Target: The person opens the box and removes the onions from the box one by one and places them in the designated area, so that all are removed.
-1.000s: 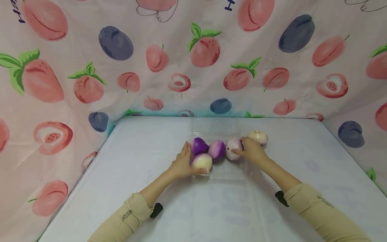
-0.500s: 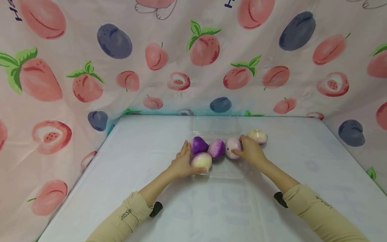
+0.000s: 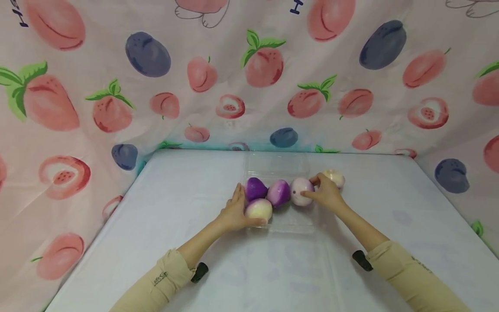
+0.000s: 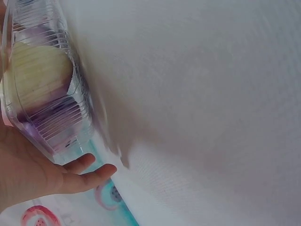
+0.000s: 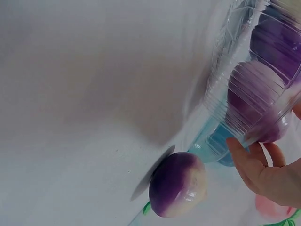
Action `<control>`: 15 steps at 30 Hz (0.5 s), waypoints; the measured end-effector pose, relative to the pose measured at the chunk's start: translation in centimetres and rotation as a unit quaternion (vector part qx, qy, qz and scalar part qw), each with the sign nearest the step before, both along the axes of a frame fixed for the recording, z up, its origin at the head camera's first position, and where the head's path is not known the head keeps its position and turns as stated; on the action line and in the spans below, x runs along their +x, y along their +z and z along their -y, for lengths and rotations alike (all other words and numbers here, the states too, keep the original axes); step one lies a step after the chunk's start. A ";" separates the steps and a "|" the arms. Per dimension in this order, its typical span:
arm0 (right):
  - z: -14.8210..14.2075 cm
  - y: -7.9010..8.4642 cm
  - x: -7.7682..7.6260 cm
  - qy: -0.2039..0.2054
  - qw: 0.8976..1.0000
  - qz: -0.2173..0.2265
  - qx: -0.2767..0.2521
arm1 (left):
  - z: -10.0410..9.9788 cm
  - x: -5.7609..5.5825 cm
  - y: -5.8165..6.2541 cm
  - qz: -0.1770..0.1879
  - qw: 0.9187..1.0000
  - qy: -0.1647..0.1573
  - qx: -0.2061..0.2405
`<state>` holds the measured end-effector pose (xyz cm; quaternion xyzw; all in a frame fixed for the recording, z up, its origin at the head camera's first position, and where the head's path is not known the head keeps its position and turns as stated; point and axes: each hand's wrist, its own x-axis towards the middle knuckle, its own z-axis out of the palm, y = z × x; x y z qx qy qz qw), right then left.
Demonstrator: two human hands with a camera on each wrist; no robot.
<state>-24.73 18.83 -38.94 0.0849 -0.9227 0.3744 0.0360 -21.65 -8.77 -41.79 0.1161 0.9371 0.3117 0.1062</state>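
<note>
Several peeled purple-and-cream onions lie in an open clear plastic box [image 3: 290, 219] in the head view. My left hand [image 3: 234, 213] rests along the box's left side, thumb across its front rim near the cream onion [image 3: 260, 209]. Behind that onion are a deep purple onion [image 3: 255, 189] and a two-tone onion [image 3: 278, 193]. My right hand [image 3: 326, 193] is at the box's right side, its thumb touching the pale onion [image 3: 301, 197]. In the right wrist view its index finger [image 5: 242, 155] extends outside the clear wall, while the pale onion [image 5: 254, 94] shows through it.
One more onion [image 3: 335, 177] lies outside the box, beyond my right hand. The box's clear lid [image 3: 277, 162] is folded back toward the far edge of the white-covered table [image 3: 187, 186]. A fruit-print cloth [image 3: 249, 121] hangs behind.
My right hand's fingers have drawn slightly to the right, off the far side of the pale onion, while its thumb stays there. My left hand keeps its place.
</note>
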 end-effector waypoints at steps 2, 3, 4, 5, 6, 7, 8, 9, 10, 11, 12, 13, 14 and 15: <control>0.0 0.2 -0.1 0.002 1.000 0.016 -0.016 | 0.1 0.1 -0.1 0.000 1.000 0.003 0.000; 0.0 0.2 -0.1 0.004 0.999 0.022 -0.025 | 0.1 0.1 -0.1 0.000 1.000 0.003 0.001; -0.1 0.1 -0.2 0.008 0.999 0.026 -0.033 | 0.1 0.2 -0.1 -0.001 1.000 0.003 0.003; -0.2 0.1 -0.4 0.011 0.999 0.032 -0.040 | 0.2 0.2 0.0 0.000 1.000 0.002 0.005; -0.4 0.0 -0.5 0.015 0.998 0.035 -0.046 | 0.2 0.2 0.0 -0.001 1.000 0.002 0.006; -0.6 -0.2 -0.8 0.022 0.998 0.026 -0.054 | 0.2 0.2 0.0 -0.001 1.000 0.001 0.007; -0.8 -0.3 -0.9 0.026 0.998 0.027 -0.057 | 0.2 0.2 0.0 -0.002 1.000 0.000 0.007; -1.0 -0.3 -1.0 0.028 0.997 0.030 -0.062 | 0.2 0.2 0.1 -0.002 1.000 -0.001 0.008; -1.2 -0.2 -1.1 0.032 0.997 0.034 -0.064 | 0.1 0.1 0.1 -0.002 1.000 -0.001 0.007; -1.4 -0.1 -1.2 0.031 0.996 0.042 -0.067 | 0.1 0.1 0.1 -0.001 1.000 -0.002 0.006; -1.5 0.0 -1.2 0.030 0.996 0.051 -0.069 | 0.1 0.1 0.1 -0.001 1.000 -0.002 0.005; -1.6 0.2 -1.2 0.028 0.995 0.061 -0.071 | 0.1 0.1 0.1 0.001 1.000 -0.003 0.005; -1.5 0.5 -1.1 0.024 0.994 0.082 -0.068 | 0.1 0.0 0.0 0.002 1.000 -0.003 0.004; -1.5 0.7 -1.0 0.023 0.993 0.092 -0.067 | 0.1 0.0 0.0 0.002 1.000 -0.003 0.004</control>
